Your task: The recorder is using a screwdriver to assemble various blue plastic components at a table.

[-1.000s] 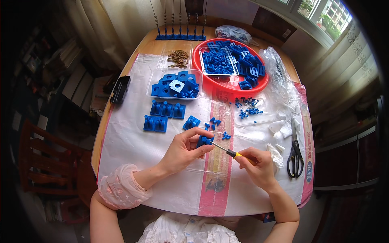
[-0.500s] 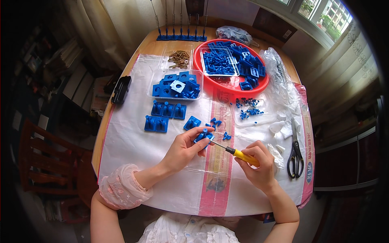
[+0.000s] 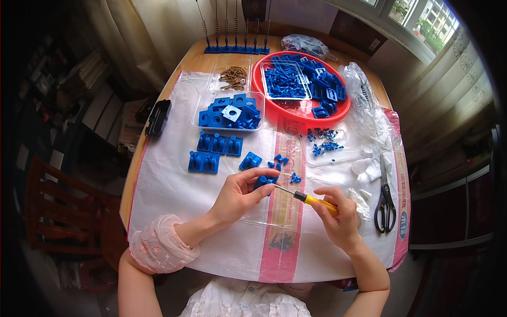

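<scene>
My left hand (image 3: 244, 191) pinches a small blue plastic part (image 3: 262, 182) near the middle of the table. My right hand (image 3: 337, 214) is closed round the yellow handle of a screwdriver (image 3: 321, 205). The screwdriver's metal shaft reaches left, and its tip meets the blue part beside my left fingertips. The fingers hide much of that part. Just beyond my left hand lie a blue square piece with a knob (image 3: 250, 160) and a few small blue pegs (image 3: 281, 159). More small blue pegs (image 3: 296, 178) lie right of the held part.
Several blue assembled pieces (image 3: 219, 143) stand left, below a clear box of blue plates (image 3: 232, 113). Brass screws (image 3: 233, 77) lie behind. A red basin (image 3: 301, 114) holds blue parts. Black scissors (image 3: 385, 207) and small fittings (image 3: 326, 141) lie right. Springy rods (image 3: 236, 49) stand at the back.
The blue part has turned in my left fingers, its knob now tipped down toward me. My right fingers have shifted on the screwdriver handle. The tip stays at the part.
</scene>
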A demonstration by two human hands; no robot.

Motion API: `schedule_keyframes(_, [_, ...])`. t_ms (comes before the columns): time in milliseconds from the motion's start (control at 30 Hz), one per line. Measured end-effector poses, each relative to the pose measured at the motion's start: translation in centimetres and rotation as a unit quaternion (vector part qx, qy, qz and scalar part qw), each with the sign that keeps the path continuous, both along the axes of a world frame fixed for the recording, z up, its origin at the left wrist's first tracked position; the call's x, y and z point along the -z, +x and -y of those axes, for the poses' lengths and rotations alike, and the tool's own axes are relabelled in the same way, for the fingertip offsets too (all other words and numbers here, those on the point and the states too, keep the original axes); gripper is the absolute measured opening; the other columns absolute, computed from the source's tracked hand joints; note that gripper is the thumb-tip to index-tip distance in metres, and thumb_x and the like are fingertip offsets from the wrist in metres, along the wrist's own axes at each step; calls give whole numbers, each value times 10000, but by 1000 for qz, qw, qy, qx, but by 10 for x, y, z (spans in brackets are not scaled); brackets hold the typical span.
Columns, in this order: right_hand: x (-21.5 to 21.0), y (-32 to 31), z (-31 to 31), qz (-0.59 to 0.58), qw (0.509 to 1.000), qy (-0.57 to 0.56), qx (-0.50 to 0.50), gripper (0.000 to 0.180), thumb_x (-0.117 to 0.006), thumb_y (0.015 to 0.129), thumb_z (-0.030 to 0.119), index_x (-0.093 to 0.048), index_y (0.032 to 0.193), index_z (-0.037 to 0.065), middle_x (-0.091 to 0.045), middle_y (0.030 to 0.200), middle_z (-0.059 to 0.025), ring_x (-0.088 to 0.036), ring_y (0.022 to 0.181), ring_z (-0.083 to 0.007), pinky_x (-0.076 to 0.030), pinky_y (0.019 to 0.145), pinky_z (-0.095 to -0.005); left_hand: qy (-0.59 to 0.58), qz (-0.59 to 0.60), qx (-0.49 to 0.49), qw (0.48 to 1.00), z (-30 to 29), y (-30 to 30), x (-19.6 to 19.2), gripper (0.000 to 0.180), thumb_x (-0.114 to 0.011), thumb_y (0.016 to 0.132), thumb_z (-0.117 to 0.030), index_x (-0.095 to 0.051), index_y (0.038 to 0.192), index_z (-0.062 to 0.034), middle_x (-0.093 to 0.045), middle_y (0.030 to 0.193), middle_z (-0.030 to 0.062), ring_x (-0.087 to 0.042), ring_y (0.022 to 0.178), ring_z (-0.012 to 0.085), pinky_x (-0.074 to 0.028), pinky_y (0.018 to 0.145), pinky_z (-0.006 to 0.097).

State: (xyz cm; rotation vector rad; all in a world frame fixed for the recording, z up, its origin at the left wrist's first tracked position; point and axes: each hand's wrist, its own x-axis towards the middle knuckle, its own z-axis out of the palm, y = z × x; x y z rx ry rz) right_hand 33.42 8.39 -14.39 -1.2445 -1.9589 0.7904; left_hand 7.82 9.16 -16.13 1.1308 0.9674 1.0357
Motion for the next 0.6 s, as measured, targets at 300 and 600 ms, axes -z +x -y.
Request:
schedule_keyframes(300, [7, -3, -4, -34, 999, 31, -6, 288, -806, 782, 59, -554, 918, 29, -626, 747, -102, -620, 588, -196, -456, 514, -309, -9, 26, 5, 1000, -2, -1, 9, 343, -635, 955, -103, -608, 1293, -51, -658, 917, -17, -509, 691, 16, -424, 622, 163])
schedule_keyframes(600, [-2, -1, -9, 43, 987, 157, -17, 190, -793, 785, 54, -647, 902, 18, -610, 759, -93, -625, 597, -225, -466, 519, -323, -18, 7, 13, 1000, -1, 0, 3, 345, -625, 950, -84, -608, 1293, -54, -609, 839, -39, -512, 686, 18, -421, 615, 165])
